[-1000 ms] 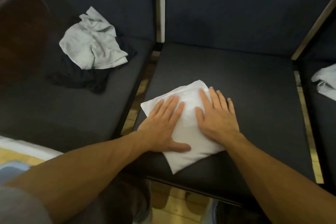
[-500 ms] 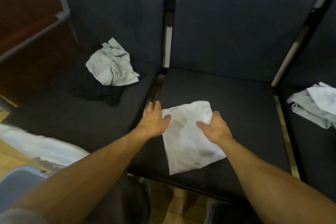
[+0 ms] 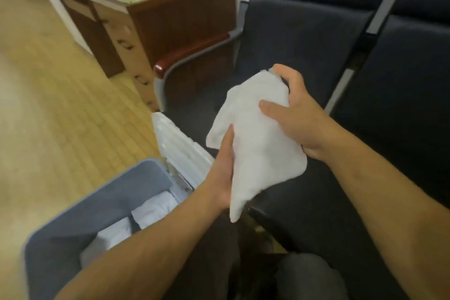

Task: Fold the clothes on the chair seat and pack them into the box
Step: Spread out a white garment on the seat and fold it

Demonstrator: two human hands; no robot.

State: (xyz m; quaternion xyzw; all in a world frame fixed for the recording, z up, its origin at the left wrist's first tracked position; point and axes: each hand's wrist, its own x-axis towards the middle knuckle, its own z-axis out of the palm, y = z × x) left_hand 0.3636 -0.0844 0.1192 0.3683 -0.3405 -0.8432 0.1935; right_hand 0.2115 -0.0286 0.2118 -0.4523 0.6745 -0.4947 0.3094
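Over the seat edge: folded white cloth (image 3: 258,143) is held in the air between both hands, above the dark chair seat (image 3: 316,190), up and to the right of the box (image 3: 73,221).
Left hand (image 3: 222,173): under the cloth's lower left side, thumb lying up along its face, the rest hidden behind the fabric; it grips the cloth.
Right hand (image 3: 294,112): clasps the upper right part, thumb across the front, fingers curled round the top edge.
Box: grey-blue, open, on the wooden floor (image 3: 48,105); white folded pieces (image 3: 136,219) already lie inside; a white ribbed lid (image 3: 180,146) leans beside it.
Handling: light, limp and soft, judging by the drooping lower corner; the folds will likely slip open if held by one edge.
Where to hold: best supported flat from beneath with a thumb on top on both sides, then lowered level onto the pieces in the box.
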